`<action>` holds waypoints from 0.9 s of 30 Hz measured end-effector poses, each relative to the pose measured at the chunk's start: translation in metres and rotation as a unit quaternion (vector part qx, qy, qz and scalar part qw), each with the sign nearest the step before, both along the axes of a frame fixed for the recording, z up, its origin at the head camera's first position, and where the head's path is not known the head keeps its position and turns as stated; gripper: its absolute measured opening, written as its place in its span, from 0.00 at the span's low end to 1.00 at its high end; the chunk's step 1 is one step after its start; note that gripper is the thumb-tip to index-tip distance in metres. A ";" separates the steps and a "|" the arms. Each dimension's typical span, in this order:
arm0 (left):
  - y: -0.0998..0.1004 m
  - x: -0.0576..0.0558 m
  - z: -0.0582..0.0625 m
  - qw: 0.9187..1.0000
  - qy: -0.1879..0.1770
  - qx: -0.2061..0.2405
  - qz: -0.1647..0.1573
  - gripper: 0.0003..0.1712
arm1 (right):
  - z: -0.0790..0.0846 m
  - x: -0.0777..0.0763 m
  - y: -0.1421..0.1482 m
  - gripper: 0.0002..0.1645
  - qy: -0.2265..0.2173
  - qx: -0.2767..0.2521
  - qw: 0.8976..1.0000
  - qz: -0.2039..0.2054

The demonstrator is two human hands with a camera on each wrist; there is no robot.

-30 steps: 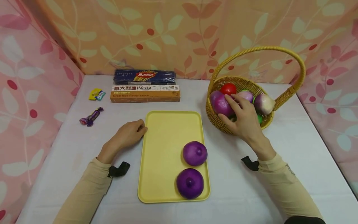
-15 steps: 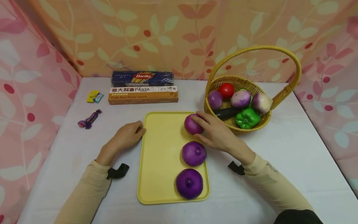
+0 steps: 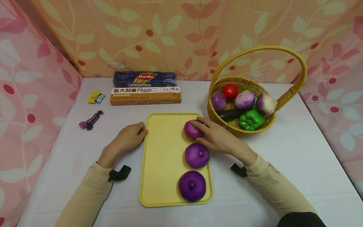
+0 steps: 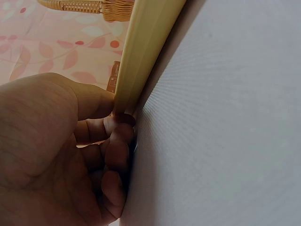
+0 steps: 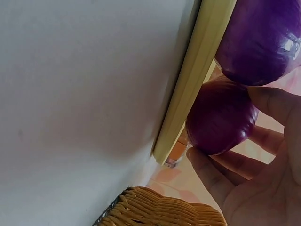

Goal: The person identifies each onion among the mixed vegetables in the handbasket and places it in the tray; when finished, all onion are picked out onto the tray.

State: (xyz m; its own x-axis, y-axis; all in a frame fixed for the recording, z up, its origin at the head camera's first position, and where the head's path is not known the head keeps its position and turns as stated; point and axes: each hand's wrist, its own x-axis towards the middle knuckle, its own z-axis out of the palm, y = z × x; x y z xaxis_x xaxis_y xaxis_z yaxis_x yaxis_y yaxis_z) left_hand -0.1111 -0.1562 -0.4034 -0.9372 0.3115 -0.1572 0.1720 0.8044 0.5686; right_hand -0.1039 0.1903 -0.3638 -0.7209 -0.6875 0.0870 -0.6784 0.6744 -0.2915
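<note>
My left hand (image 3: pixel 129 137) pinches the left rim of a yellow tray (image 3: pixel 163 157), thumb above and curled fingers below, as the left wrist view shows. At the tray's upper right, my right hand (image 3: pixel 219 136) holds a purple onion (image 3: pixel 191 129) between thumb and fingers. In the right wrist view that onion (image 5: pixel 221 115) sits at the tray's edge (image 5: pixel 188 89). Below it in the head view, a second purple onion (image 3: pixel 195 155) and a third, darker one (image 3: pixel 192 186) form a column along the tray's right side.
A wicker basket (image 3: pixel 241 128) at right, with a tall handle, holds a tomato (image 3: pixel 230 91), a green pepper (image 3: pixel 251 120), an eggplant (image 3: pixel 231 114) and several purple-and-white vegetables. Spaghetti (image 3: pixel 144 78) and a pasta box (image 3: pixel 145 96) lie behind the tray. Wrapped candies (image 3: pixel 93 119) lie at left.
My right hand has carried a purple onion from the basket to the tray's upper right, then shifted slightly left with it. The left hand has stayed at the tray's rim.
</note>
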 end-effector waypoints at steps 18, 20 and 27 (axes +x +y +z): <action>0.000 0.000 -0.001 1.000 -0.007 0.000 0.005 0.10 | 0.007 0.004 0.002 0.37 0.009 0.004 1.000 -0.013; 0.000 0.000 -0.001 1.000 -0.007 -0.001 0.005 0.10 | 0.008 0.005 0.003 0.37 0.014 0.004 1.000 -0.013; 0.000 0.001 0.001 1.000 -0.005 0.003 0.002 0.11 | 0.022 0.006 0.018 0.30 0.125 -0.080 0.989 -0.014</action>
State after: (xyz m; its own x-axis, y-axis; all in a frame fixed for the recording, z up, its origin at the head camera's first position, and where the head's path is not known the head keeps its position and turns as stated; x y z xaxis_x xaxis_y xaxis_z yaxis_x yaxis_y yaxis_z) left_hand -0.1102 -0.1565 -0.4023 -0.9364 0.3098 -0.1649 0.1635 0.8009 0.5760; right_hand -0.0982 0.2078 -0.3416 -0.6809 -0.6309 0.3719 -0.7251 0.6521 -0.2214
